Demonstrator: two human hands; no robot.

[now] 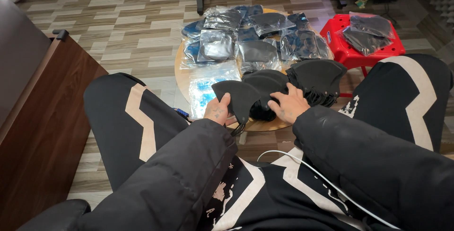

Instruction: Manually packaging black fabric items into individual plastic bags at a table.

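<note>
**Two hands on black face masks at a low round table**

The left hand (218, 109) grips a folded black mask (236, 96) by its lower edge, the thumb on top and the fingers curled under it, pinching the fabric. The mask's ear loops hang down below the hand, over the table's near edge. The right hand (289, 105) rests on a stack of loose black masks (265, 82) just beside the held one, with its fingers bent and slightly spread across the top of the stack; whether it grips any single mask cannot be told.

A second, taller stack of black masks (318, 77) sits just right of the right hand, fanned out at the table's edge.

The round wooden table (178, 77) carries clear plastic bags (218, 46), most of them holding a black mask each. One flat bag with blue print (205, 89) lies nearest the left hand. To the right, a red plastic stool (341, 46) holds more bagged black masks (369, 32).

Both arms wear dark puffy sleeves, and a white cable (312, 169) runs across the lap.
</note>
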